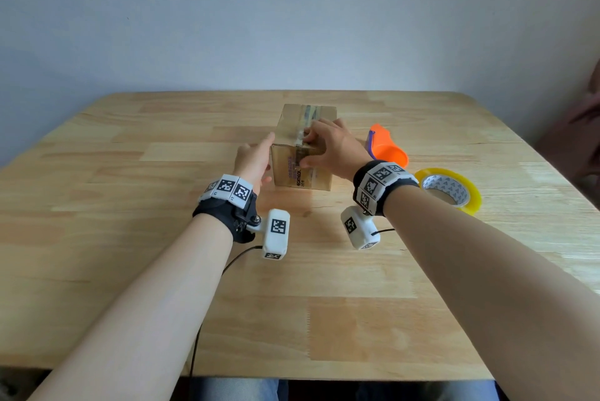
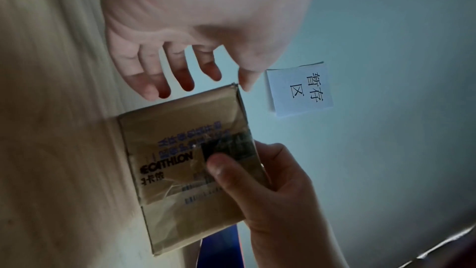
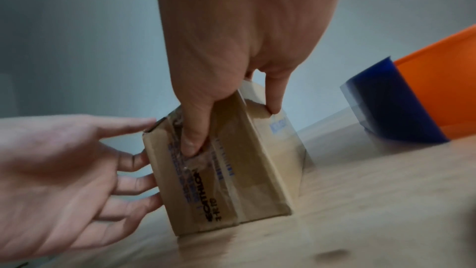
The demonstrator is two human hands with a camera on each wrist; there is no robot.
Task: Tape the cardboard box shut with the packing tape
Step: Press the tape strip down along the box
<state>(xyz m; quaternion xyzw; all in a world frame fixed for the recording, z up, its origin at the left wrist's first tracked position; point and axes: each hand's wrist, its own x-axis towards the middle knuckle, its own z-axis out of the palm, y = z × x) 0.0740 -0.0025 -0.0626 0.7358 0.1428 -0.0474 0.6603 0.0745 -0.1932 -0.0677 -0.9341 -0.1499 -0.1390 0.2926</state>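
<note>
A small brown cardboard box [image 1: 292, 127] stands mid-table with a strip of clear tape [image 1: 309, 115] running along its top and down the near face. My right hand [image 1: 328, 147] grips the box's near top edge: the thumb [image 3: 192, 142] presses the tape end onto the near face while the fingers curl over the top. My left hand [image 1: 256, 157] has straight fingers [image 3: 134, 184] touching the box's [image 3: 244, 180] left side. The yellow-edged packing tape roll [image 1: 449, 189] lies flat to the right of my right wrist, untouched.
An orange tape cutter [image 1: 386, 145] with a blue part [image 3: 386, 105] lies just right of the box. The wooden table [image 1: 130, 173] meets a pale wall at the back, where a paper note [image 2: 298, 89] hangs. Wrist camera cables trail toward the near edge.
</note>
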